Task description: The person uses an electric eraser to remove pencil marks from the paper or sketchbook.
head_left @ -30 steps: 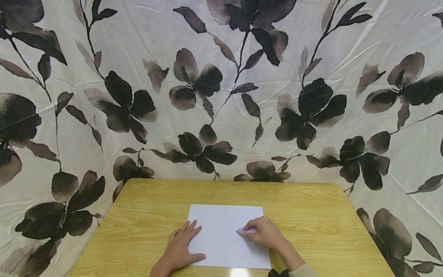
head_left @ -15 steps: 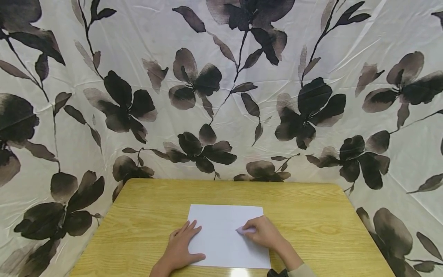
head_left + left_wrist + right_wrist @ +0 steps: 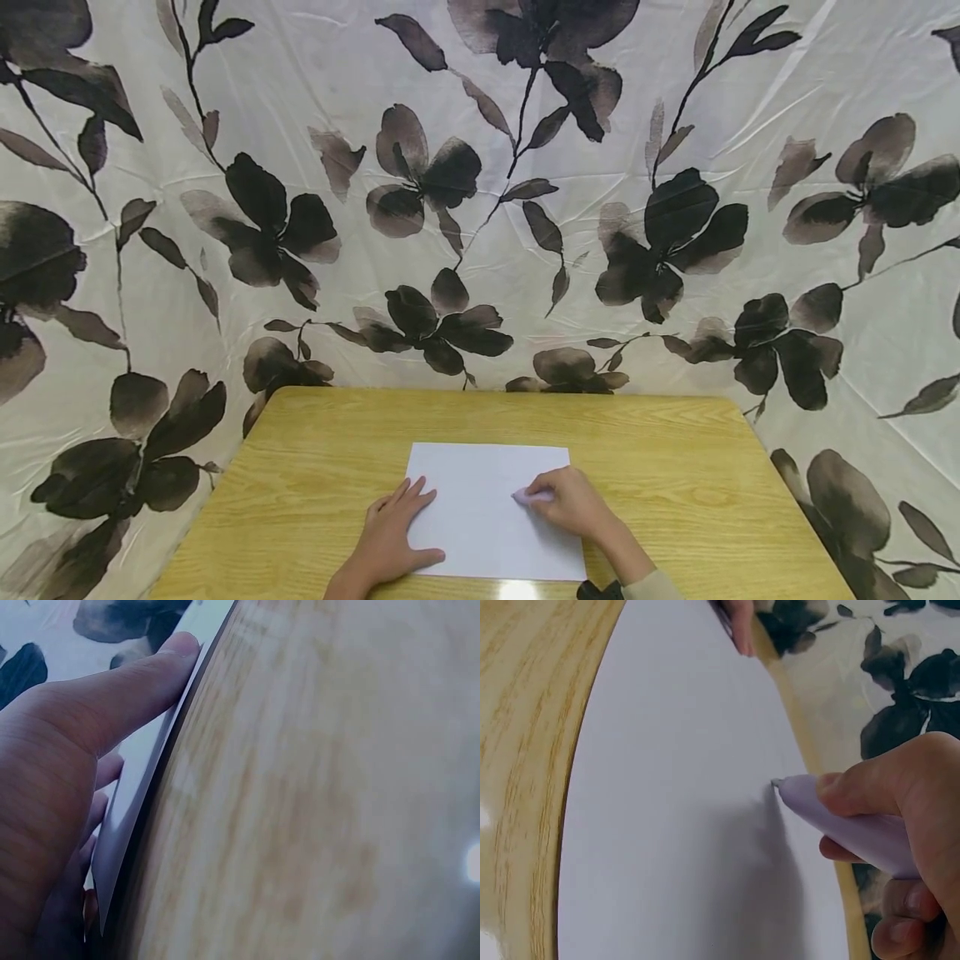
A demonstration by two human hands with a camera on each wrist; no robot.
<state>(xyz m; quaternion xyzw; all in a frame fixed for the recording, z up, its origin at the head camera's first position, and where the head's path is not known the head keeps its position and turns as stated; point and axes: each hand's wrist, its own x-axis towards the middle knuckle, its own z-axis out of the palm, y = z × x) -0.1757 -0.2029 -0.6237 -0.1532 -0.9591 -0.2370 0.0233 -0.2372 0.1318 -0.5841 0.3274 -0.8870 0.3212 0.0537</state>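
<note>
A white sheet of paper (image 3: 480, 542) lies on the wooden table. My left hand (image 3: 392, 533) rests along its left edge, fingers and thumb spread; in the left wrist view the thumb (image 3: 142, 690) reaches over the paper's near edge. My right hand (image 3: 573, 504) pinches a thick lilac pen-like tool (image 3: 847, 829) between thumb and fingers, over the right half of the sheet. Its small grey tip (image 3: 776, 783) points left, right at the paper, with a shadow below it. The tool's rear end is hidden in the hand. No mark shows on the sheet.
The yellow wood-grain table (image 3: 337, 433) extends around the paper. A white cloth with dark flowers (image 3: 525, 275) hangs behind the table and along both sides. A black object (image 3: 600, 591) sits by the right wrist at the near edge of the view.
</note>
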